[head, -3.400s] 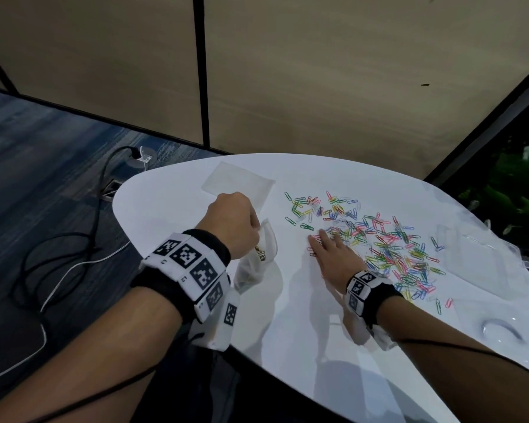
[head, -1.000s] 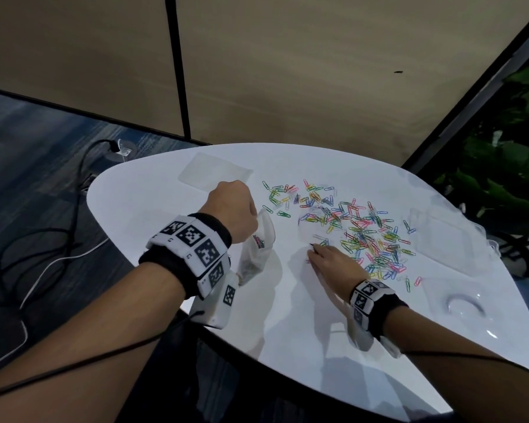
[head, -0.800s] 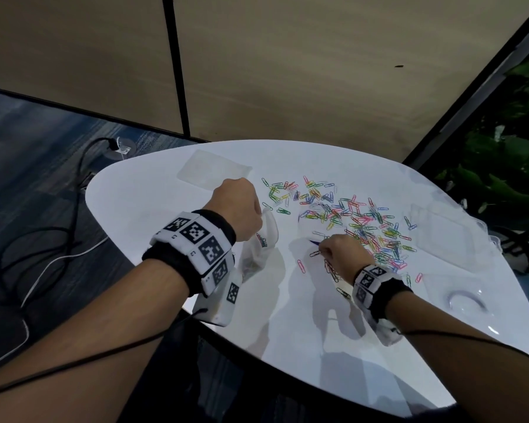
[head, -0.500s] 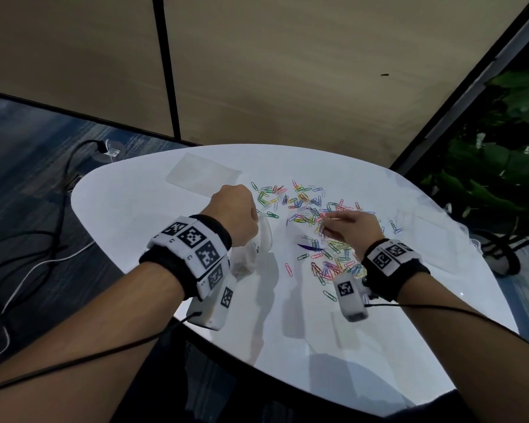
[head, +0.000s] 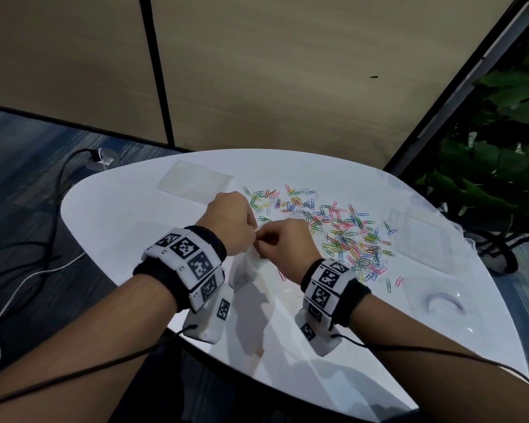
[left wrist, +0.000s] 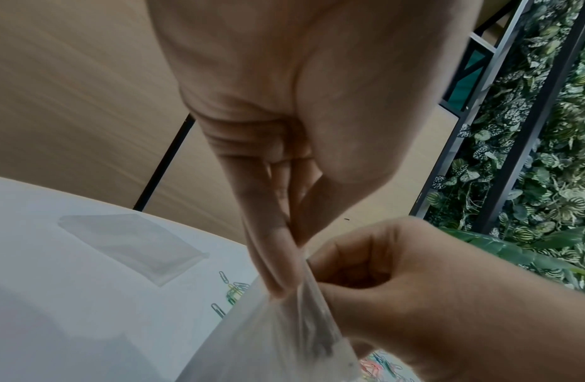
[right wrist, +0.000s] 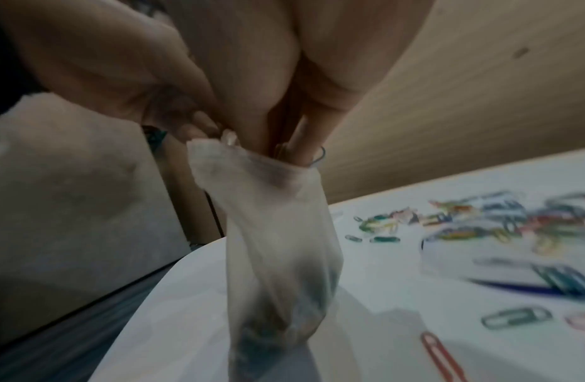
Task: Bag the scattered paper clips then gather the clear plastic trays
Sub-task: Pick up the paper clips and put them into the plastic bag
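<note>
A small clear plastic bag [head: 242, 271] stands on the white table [head: 129, 221] with some clips at its bottom. My left hand [head: 251, 235] pinches the bag's rim [left wrist: 284, 281] and holds it up. My right hand [head: 266, 245] is at the bag's mouth, its fingers [right wrist: 304, 139] dipping into the opening and pinching paper clips; one wire loop [right wrist: 320, 155] shows at the rim. Many coloured paper clips [head: 345, 236] lie scattered to the right of the hands. Clear plastic trays lie at the far left [head: 194, 181], at the right [head: 425, 239] and at the right front [head: 440, 300].
The table's rounded edge [head: 257, 370] runs close below my wrists. A beige partition wall [head: 257, 71] stands behind the table. Cables [head: 28, 264] trail over the blue carpet on the left. Green plants [head: 501, 132] stand at the right.
My right hand raked clips toward itself, closed on some, lifted off the table and moved left to the bag's mouth. My left hand kept holding the bag.
</note>
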`<state>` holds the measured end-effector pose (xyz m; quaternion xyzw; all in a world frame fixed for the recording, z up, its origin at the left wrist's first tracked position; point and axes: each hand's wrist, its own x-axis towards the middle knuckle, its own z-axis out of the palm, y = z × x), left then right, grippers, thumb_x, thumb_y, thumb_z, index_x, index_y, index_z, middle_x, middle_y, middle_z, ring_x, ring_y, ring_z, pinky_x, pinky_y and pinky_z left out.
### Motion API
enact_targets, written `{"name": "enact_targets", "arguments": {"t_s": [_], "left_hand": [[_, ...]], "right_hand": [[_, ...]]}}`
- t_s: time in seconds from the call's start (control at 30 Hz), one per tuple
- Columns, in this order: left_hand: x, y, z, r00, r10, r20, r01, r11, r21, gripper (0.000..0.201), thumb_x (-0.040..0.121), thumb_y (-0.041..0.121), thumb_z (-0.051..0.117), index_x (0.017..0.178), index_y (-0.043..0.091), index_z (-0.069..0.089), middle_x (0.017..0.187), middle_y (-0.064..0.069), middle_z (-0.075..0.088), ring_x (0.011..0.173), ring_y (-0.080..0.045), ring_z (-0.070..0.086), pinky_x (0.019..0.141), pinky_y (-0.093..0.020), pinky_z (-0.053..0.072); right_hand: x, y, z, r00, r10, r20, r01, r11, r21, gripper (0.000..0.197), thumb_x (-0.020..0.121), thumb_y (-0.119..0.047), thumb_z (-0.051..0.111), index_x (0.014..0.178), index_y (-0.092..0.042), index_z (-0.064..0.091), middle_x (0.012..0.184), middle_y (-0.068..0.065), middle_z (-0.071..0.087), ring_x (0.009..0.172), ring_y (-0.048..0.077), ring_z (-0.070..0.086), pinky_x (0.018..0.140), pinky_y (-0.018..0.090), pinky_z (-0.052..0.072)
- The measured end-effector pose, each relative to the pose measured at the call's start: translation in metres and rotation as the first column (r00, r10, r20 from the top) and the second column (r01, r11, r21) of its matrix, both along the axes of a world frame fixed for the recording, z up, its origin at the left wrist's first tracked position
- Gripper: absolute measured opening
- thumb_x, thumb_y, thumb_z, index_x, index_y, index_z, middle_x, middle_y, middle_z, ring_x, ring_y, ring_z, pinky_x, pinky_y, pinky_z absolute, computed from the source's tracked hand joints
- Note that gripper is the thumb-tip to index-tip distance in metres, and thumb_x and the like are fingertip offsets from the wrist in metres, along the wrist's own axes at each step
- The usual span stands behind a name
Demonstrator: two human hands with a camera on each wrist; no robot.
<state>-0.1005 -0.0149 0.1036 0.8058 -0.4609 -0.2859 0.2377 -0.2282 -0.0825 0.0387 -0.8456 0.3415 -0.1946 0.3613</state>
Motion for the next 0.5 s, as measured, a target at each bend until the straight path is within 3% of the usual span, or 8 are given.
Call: {"name": "enact_targets", "arguments": {"t_s": [0.07, 0.13, 0.2, 0.27, 0.33, 0.37, 0.43, 0.5], "left_hand": [[0.001, -0.001, -0.002, 1.000, 0.000, 0.004, 0.000, 1.000, -0.007, 0.022, 0.081, -0.001, 0.060, 0.087, 0.009, 0.079, 0.090, -0.009, 0.074, 0.084, -0.028, 0.072, 0.082, -0.037, 0.062], [0.003, -0.001, -0.004, 1.000, 0.008, 0.013, -0.008, 1.000, -0.008, 0.021, 0.081, 0.000, 0.061, 0.085, 0.010, 0.079, 0.089, -0.009, 0.074, 0.083, -0.027, 0.072, 0.082, -0.036, 0.061], [0.006, 0.000, -0.003, 1.000, 0.022, 0.015, -0.021, 1.000, -0.007, 0.019, 0.083, 0.002, 0.061, 0.087, 0.011, 0.078, 0.091, -0.009, 0.073, 0.083, -0.026, 0.071, 0.082, -0.036, 0.061], [0.010, 0.003, -0.002, 0.999, 0.026, 0.021, -0.026, 1.000, -0.002, 0.020, 0.084, 0.002, 0.060, 0.091, 0.011, 0.077, 0.092, -0.009, 0.072, 0.084, -0.026, 0.071, 0.082, -0.035, 0.061], [0.014, 0.006, -0.002, 0.999, 0.025, 0.022, -0.025, 1.000, 0.001, 0.021, 0.085, 0.001, 0.060, 0.090, 0.010, 0.078, 0.092, -0.009, 0.073, 0.083, -0.026, 0.071, 0.080, -0.034, 0.061], [0.016, 0.007, -0.001, 0.999, 0.026, 0.022, -0.026, 1.000, 0.001, 0.020, 0.085, 0.001, 0.059, 0.089, 0.010, 0.078, 0.092, -0.009, 0.073, 0.082, -0.026, 0.072, 0.078, -0.033, 0.061], [0.018, 0.008, -0.001, 0.999, 0.027, 0.024, -0.027, 1.000, 0.003, 0.020, 0.086, 0.002, 0.059, 0.088, 0.010, 0.077, 0.093, -0.010, 0.074, 0.082, -0.027, 0.072, 0.078, -0.034, 0.061], [0.019, 0.008, 0.000, 0.999, 0.023, 0.026, -0.024, 1.000, 0.008, 0.021, 0.085, 0.002, 0.059, 0.090, 0.010, 0.077, 0.095, -0.010, 0.074, 0.085, -0.028, 0.072, 0.080, -0.035, 0.061]], "right_hand": [[0.000, -0.003, 0.003, 0.982, 0.142, -0.127, -0.152, 0.985, -0.076, 0.022, 0.084, -0.009, 0.055, 0.074, -0.016, 0.073, 0.062, -0.001, 0.066, 0.054, 0.010, 0.056, 0.058, 0.027, 0.047], [-0.004, -0.006, 0.004, 0.965, 0.222, -0.143, -0.223, 0.975, 0.005, 0.026, 0.087, -0.005, 0.049, 0.083, -0.015, 0.073, 0.074, 0.001, 0.071, 0.059, 0.003, 0.061, 0.060, 0.023, 0.048], [-0.010, -0.011, 0.005, 0.990, 0.139, 0.009, -0.139, 0.986, 0.094, 0.032, 0.088, 0.000, 0.047, 0.095, -0.011, 0.076, 0.088, 0.001, 0.075, 0.077, 0.004, 0.070, 0.071, 0.023, 0.058], [-0.022, -0.018, 0.001, 0.990, -0.024, 0.141, 0.003, 0.989, 0.149, 0.033, 0.088, 0.006, 0.047, 0.096, -0.007, 0.077, 0.092, 0.004, 0.074, 0.083, 0.011, 0.072, 0.073, 0.029, 0.061], [-0.039, -0.028, -0.011, 0.998, -0.027, 0.056, 0.028, 1.000, -0.007, 0.033, 0.090, 0.003, 0.049, 0.102, -0.013, 0.076, 0.105, 0.002, 0.074, 0.096, 0.012, 0.069, 0.083, 0.034, 0.060], [-0.049, -0.030, -0.019, 0.994, 0.055, -0.097, -0.067, 0.990, -0.124, 0.032, 0.094, -0.005, 0.050, 0.113, -0.018, 0.072, 0.120, 0.000, 0.070, 0.111, 0.012, 0.064, 0.095, 0.035, 0.054], [-0.068, -0.023, -0.042, 0.828, 0.272, -0.491, -0.396, 0.903, -0.168, 0.042, 0.101, -0.028, 0.042, 0.142, -0.023, 0.048, 0.154, -0.002, 0.039, 0.142, 0.014, 0.035, 0.117, 0.036, 0.032], [-0.083, -0.010, -0.064, 0.569, 0.361, -0.739, -0.571, 0.820, -0.040, 0.062, 0.102, -0.043, 0.032, 0.156, -0.017, 0.013, 0.164, -0.001, -0.002, 0.151, 0.015, 0.000, 0.123, 0.038, 0.010]]}}
